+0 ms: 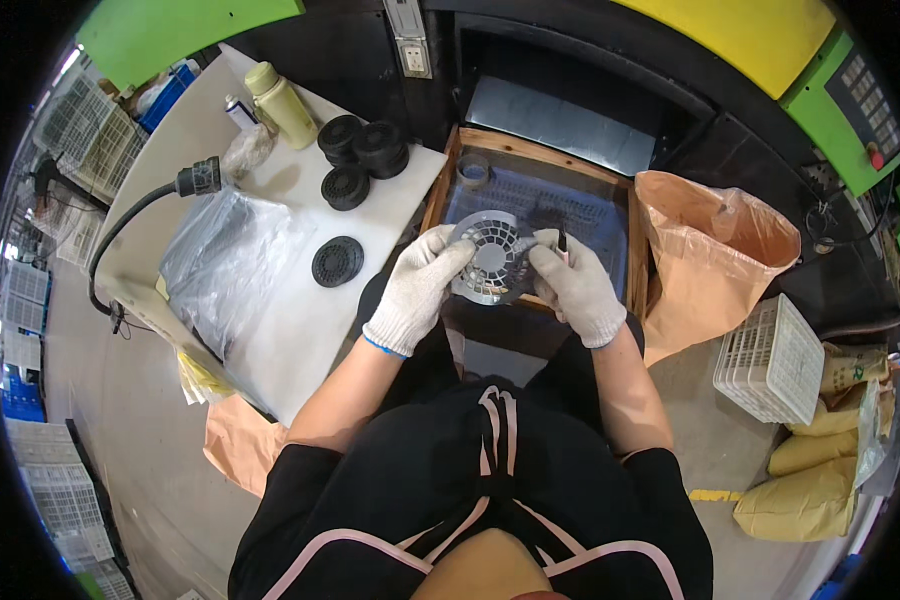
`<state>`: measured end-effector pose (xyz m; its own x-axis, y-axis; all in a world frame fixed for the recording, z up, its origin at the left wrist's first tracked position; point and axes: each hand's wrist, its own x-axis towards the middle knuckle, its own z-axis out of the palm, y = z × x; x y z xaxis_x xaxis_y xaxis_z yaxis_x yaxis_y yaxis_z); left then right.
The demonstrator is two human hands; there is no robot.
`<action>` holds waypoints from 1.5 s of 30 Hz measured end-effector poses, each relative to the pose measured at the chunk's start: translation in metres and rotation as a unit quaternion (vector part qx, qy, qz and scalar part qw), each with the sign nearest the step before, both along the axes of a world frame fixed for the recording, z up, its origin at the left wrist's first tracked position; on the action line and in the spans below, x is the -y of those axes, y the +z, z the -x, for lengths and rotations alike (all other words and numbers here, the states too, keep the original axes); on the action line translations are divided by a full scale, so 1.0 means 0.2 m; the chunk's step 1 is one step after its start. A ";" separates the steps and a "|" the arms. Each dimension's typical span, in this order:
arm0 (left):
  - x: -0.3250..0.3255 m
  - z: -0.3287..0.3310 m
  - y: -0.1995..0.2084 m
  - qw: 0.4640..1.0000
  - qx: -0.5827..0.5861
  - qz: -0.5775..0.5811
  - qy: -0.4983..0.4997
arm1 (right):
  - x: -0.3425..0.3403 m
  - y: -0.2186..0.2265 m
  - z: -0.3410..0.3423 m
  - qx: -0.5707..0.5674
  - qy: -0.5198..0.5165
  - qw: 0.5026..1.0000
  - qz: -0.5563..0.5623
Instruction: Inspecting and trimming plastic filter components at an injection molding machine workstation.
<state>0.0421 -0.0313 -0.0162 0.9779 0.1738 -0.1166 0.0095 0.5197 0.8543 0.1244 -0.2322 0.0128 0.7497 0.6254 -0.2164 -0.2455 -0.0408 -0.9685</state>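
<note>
In front of me, over a wood-framed bin, a round plastic grille (490, 258) with a solid centre is held up and tilted. My left hand (420, 280), in a white knit glove, pinches its left rim with the thumb on top. My right hand (576, 285), gloved too, is closed at the grille's right edge. A slim dark tool (562, 240) sticks up from its fingers; its working end is hidden. On the white table to the left lies a single black round grille (337, 261), near several stacked black grilles (378, 150).
The wooden bin (638, 255) has a blue base with a clear ring (473, 171) inside. Right of it stands an open brown bag (670, 250), then white crates (770, 360). Plastic sheeting (225, 250), a yellow-green bottle (282, 108) and a bent black hose (120, 220) occupy the table side.
</note>
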 end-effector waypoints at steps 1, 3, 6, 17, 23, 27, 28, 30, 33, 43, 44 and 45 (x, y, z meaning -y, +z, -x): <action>0.00 0.01 0.00 1.000 0.008 0.009 0.006 | -0.01 0.01 0.02 -0.001 0.001 1.000 0.001; 0.02 0.05 0.05 0.999 0.027 0.045 0.012 | -0.02 0.02 0.05 -0.005 -0.027 1.000 -0.011; 0.01 0.10 0.09 0.997 0.041 0.061 0.004 | -0.02 0.05 0.08 -0.001 -0.053 0.999 -0.013; -0.03 0.13 0.12 0.988 0.102 0.097 -0.060 | -0.03 0.05 0.08 -0.002 -0.025 0.996 -0.091; -0.04 0.12 0.07 0.990 0.100 0.098 -0.025 | -0.09 0.06 0.06 0.001 -0.050 0.995 -0.090; -0.04 0.12 0.08 0.990 0.102 0.100 -0.016 | -0.08 0.08 0.03 0.016 -0.024 0.998 -0.058; -0.03 0.11 0.09 0.990 0.103 0.099 -0.017 | -0.08 0.06 0.02 0.017 -0.025 0.998 -0.059; -0.01 0.10 0.11 0.991 0.099 0.093 0.020 | -0.09 -0.02 0.01 0.118 -0.006 0.992 -0.037; 0.01 0.11 0.08 0.989 0.105 0.088 0.045 | -0.11 0.01 0.06 0.125 -0.010 0.990 -0.058; 0.06 0.13 0.07 0.998 0.055 -0.020 -0.024 | -0.07 0.07 0.06 0.193 -0.060 0.979 0.009; 0.07 0.13 0.08 0.994 0.085 -0.063 -0.022 | -0.07 0.08 0.06 0.236 -0.066 0.969 0.040; 0.07 0.12 0.08 0.994 0.085 -0.063 -0.021 | -0.07 0.08 0.06 0.236 -0.064 0.969 0.040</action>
